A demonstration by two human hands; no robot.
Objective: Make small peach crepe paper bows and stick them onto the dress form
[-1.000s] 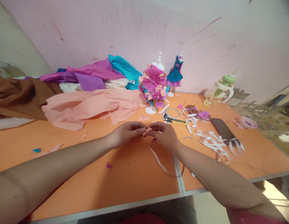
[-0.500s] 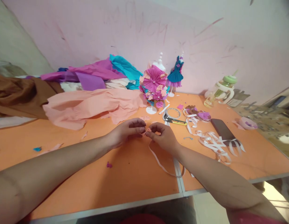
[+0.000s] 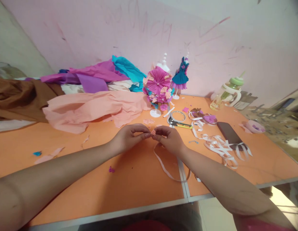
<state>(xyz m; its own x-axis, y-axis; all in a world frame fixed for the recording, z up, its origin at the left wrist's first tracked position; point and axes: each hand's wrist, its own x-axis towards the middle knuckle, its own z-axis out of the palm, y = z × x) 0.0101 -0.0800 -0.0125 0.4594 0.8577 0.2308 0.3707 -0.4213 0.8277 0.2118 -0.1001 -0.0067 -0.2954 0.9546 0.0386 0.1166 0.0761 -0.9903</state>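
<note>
Peach scrap [image 3: 153, 132] between hands [image 3: 128, 138], apparently mid-table [image 3: 129, 189]

Pink paper piece [image 3: 153, 132]: pinched between the fingertips of the left hand [image 3: 129, 137] and the right hand [image 3: 169, 139]; only a crinkled edge shows, and its shape is too small to tell.
White strip [image 3: 164, 168]: its upper end passes out of sight under the right hand.
Mannequin [image 3: 164, 61]: torso covered by paper rosettes [image 3: 156, 84].
Phone [image 3: 227, 131]: near end lies under loose white strips [image 3: 218, 146].
Yellow-handled tool [image 3: 181, 125]: too small to identify.
Brown cloth [image 3: 19, 96]: cut off by the left edge.
Clutter at far right [image 3: 274, 122]: blurred.
</note>
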